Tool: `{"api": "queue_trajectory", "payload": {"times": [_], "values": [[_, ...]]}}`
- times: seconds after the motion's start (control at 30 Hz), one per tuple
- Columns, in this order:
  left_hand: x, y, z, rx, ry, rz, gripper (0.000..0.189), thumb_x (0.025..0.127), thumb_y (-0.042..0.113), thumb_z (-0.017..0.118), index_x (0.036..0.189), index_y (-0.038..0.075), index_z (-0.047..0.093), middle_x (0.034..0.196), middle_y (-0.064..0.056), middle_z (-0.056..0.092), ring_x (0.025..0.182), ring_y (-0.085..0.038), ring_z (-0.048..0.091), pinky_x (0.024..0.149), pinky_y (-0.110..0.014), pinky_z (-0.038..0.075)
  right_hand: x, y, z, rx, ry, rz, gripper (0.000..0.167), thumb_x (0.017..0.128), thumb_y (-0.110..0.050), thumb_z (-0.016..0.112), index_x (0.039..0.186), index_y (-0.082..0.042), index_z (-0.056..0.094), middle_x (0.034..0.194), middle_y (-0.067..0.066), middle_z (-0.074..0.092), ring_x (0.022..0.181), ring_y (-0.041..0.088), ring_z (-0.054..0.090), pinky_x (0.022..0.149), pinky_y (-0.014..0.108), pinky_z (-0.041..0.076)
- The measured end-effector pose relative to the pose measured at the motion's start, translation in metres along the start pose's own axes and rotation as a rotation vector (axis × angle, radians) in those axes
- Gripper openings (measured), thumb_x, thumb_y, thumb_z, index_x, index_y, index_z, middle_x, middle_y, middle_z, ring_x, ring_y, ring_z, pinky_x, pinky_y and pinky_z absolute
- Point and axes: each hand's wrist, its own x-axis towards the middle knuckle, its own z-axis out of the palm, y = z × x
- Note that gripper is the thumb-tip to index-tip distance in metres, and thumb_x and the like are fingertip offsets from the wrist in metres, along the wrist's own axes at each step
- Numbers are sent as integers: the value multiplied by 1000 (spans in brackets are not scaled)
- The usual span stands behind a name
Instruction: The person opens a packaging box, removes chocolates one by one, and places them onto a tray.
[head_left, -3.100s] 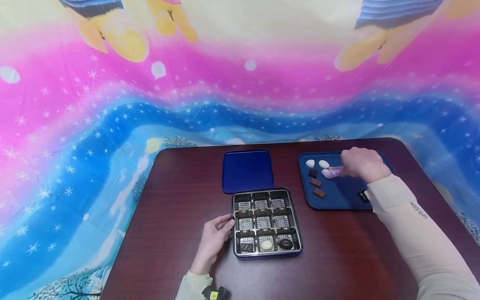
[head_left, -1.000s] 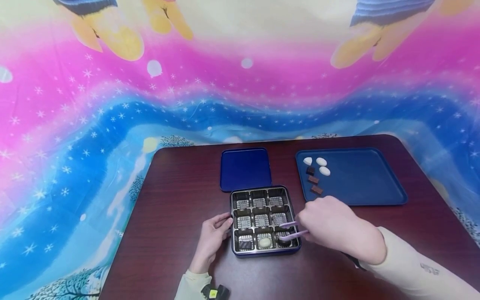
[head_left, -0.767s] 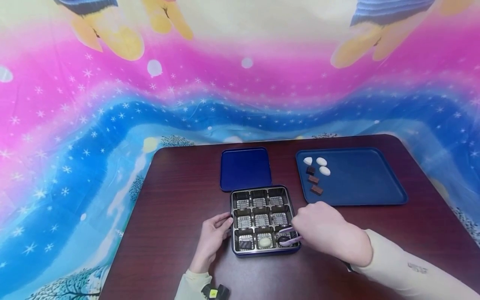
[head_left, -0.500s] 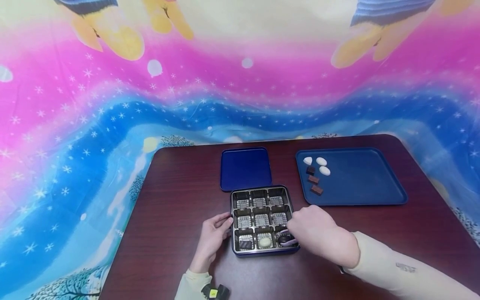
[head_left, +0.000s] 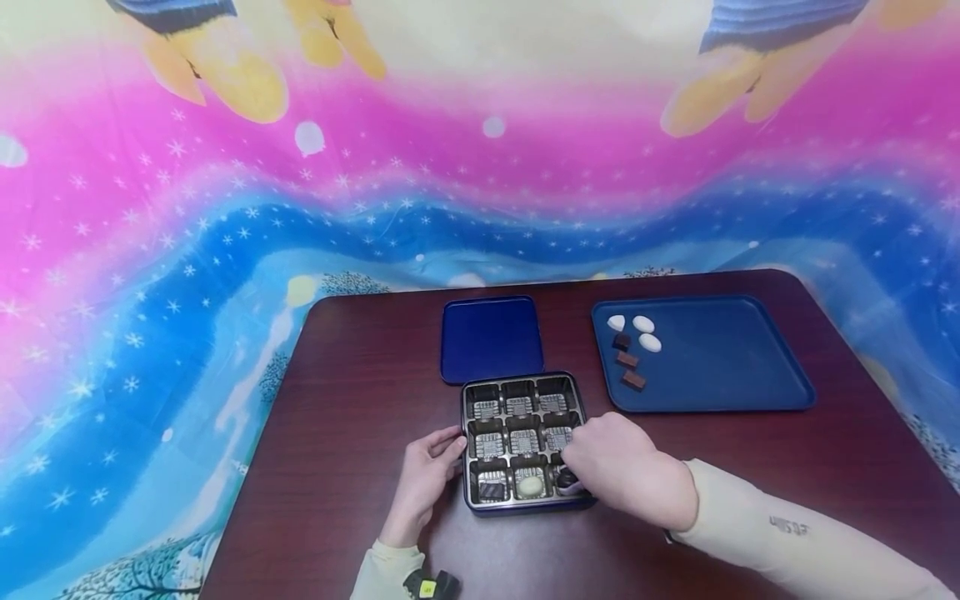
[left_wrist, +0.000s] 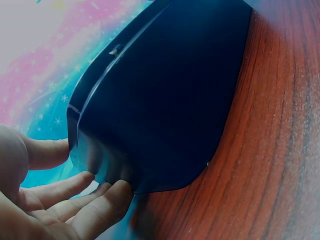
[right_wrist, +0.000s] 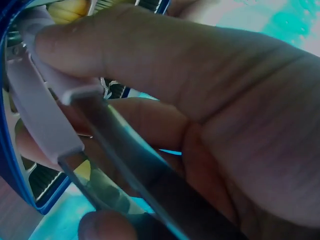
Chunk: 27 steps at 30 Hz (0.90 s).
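A dark blue tin box (head_left: 528,510) with a tray of square compartments stands on the table. Its front row holds a dark striped rectangular chocolate (head_left: 492,491), a white oval candy (head_left: 529,486) and a dark round chocolate (head_left: 566,478). My left hand (head_left: 427,475) lies against the box's left side, thumb near the rim and fingertips on the wall in the left wrist view. Tongs (right_wrist: 45,105) with pale purple ends and metal arms are gripped by my right hand (head_left: 618,462). Their tips reach into the front right compartment at the round chocolate, largely hidden behind the hand.
Behind the box lies a blue lid (head_left: 491,340). At the back right a blue tray (head_left: 727,358) bears several pieces on its left side: white candies (head_left: 642,324), a dark cube (head_left: 622,342) and brown chocolates (head_left: 633,380). A printed cloth (head_left: 480,167) hangs behind the table.
From over the tray, my right hand has come with the tongs to the box, then moved further left and lower at the front right compartment. My left hand has stayed at the box.
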Motion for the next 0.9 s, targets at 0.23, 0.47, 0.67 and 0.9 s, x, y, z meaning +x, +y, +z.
{"api": "queue_trajectory", "payload": {"times": [0.23, 0.47, 0.67, 0.9], "values": [[0, 0, 1, 6, 0, 0, 45, 102, 11, 61, 137, -16, 51, 129, -32, 61, 100, -27, 70, 77, -34, 60, -1, 3, -5, -17, -44, -43, 28, 68, -17, 87, 57, -22, 62, 59, -6, 58, 51, 16, 55, 45, 37, 50], [0, 0, -1, 9, 1, 3, 45, 102, 10, 60, 137, -17, 50, 130, -34, 60, 102, -29, 69, 77, -33, 60, -7, 10, -17, -18, -59, -46, 29, 72, -5, 80, 57, -22, 64, 57, -6, 57, 49, 16, 53, 46, 37, 51], [-1, 1, -1, 11, 5, 6, 44, 102, 10, 60, 136, -16, 51, 130, -34, 60, 102, -30, 69, 77, -33, 60, -16, 19, -33, 22, -12, -26, 30, 74, -5, 76, 54, -22, 63, 53, -6, 53, 46, 13, 47, 43, 34, 46], [0, 1, 1, 19, 0, 9, 45, 102, 10, 60, 136, -17, 50, 130, -34, 60, 103, -31, 69, 78, -35, 60, -25, 38, -54, 82, -11, 43, 25, 78, -26, 81, 61, -24, 62, 53, -11, 49, 47, 9, 41, 42, 33, 43]]}}
